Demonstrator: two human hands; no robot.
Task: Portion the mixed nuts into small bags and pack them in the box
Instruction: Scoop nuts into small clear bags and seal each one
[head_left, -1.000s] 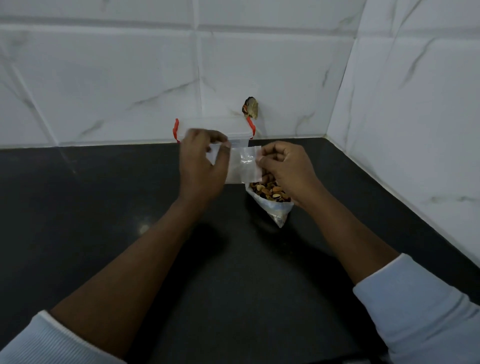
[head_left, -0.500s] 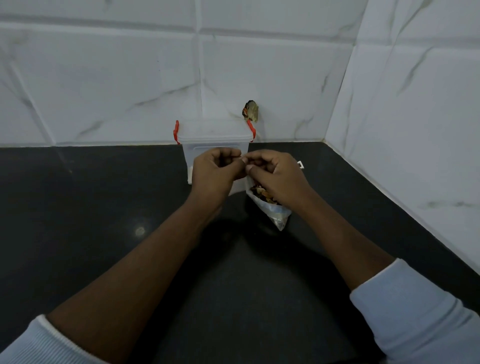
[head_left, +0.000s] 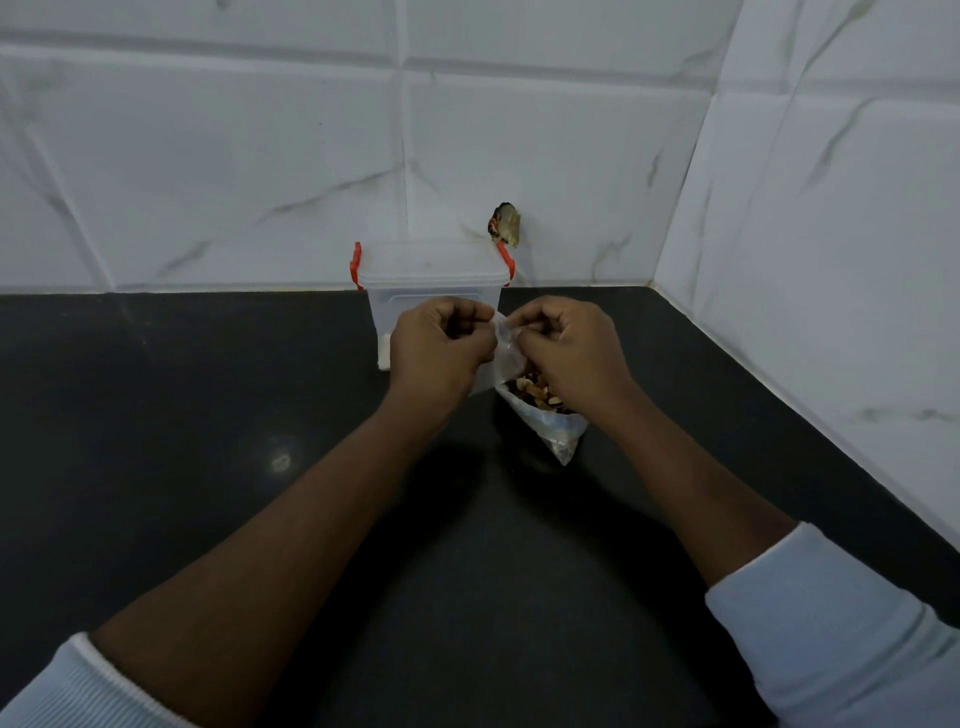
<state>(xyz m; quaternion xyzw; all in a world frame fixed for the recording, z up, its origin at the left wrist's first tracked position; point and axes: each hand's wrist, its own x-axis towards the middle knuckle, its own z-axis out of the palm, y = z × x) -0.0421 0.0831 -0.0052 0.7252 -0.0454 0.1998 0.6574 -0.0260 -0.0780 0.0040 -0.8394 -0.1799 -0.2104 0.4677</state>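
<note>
A small clear plastic bag (head_left: 503, 349) hangs between my two hands above the black counter. My left hand (head_left: 440, 347) pinches its top edge from the left with curled fingers. My right hand (head_left: 567, 347) pinches the same edge from the right. Under my right hand lies a larger clear bag of mixed nuts (head_left: 545, 410), open at the top, partly hidden by the wrist. Behind the hands stands a translucent box (head_left: 431, 275) with red clips and its lid on, against the tiled wall.
The black counter (head_left: 208, 415) runs left and towards me. White tiled walls close the back and the right side, meeting in a corner. A small brownish object (head_left: 505, 223) sticks on the back wall above the box's right clip.
My hands came together from holding the small bag stretched flat; now they pinch its top edge close to each other, slightly lower in front of the box.
</note>
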